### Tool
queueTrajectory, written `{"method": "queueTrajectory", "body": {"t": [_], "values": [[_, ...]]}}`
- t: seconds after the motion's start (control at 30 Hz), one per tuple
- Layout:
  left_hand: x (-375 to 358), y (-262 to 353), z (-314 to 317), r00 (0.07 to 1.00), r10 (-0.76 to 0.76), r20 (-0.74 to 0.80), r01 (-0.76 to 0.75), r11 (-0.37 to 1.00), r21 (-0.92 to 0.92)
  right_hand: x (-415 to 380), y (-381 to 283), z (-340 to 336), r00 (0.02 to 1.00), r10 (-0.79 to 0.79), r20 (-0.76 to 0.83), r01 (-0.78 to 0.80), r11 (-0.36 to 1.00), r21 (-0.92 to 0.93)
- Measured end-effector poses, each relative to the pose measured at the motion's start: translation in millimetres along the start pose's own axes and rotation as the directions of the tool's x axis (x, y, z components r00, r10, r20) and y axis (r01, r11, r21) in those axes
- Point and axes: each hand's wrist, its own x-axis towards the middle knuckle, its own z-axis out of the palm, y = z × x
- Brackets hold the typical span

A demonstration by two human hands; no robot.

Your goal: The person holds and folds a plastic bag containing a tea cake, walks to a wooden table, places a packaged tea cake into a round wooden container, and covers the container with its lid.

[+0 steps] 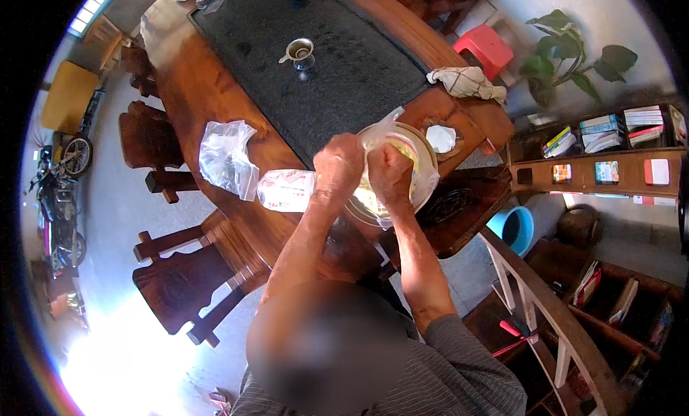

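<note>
A round pale dish point(428, 147) sits at the table's near right edge, with a clear plastic bag point(428, 181) over it. Both of my hands are fists above the dish's left and middle part. My left hand point(339, 165) is closed at the dish's left side; what its fingers hold is hidden. Close beside it, my right hand point(390, 173) is closed over the bag, and its grip is too small to make out. A white packet with red print point(286, 190) lies just left of my left hand. Farther left lies a crumpled clear bag point(227, 158).
A black stone tray point(323, 93) fills the table's middle, with a metal strainer point(299, 50) on it. White crumpled tissue point(441, 138) and a cloth point(468, 83) lie right. Wooden chairs point(179, 287) line the left; a blue bucket point(512, 229) stands right.
</note>
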Motion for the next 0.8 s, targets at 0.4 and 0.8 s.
{"method": "queueTrajectory", "body": {"t": [0.4, 0.8], "values": [[35, -52, -16, 0.83, -0.434, 0.35, 0.551, 0.539, -0.637, 5, -3, -3, 0.985, -0.107, -0.137, 0.127, 0.981, 0.149], [-52, -69, 2, 0.855, -0.417, 0.307, 0.489, 0.453, -0.745, 0, 15, 31, 0.973, -0.127, 0.19, 0.228, 0.606, -0.762]]}}
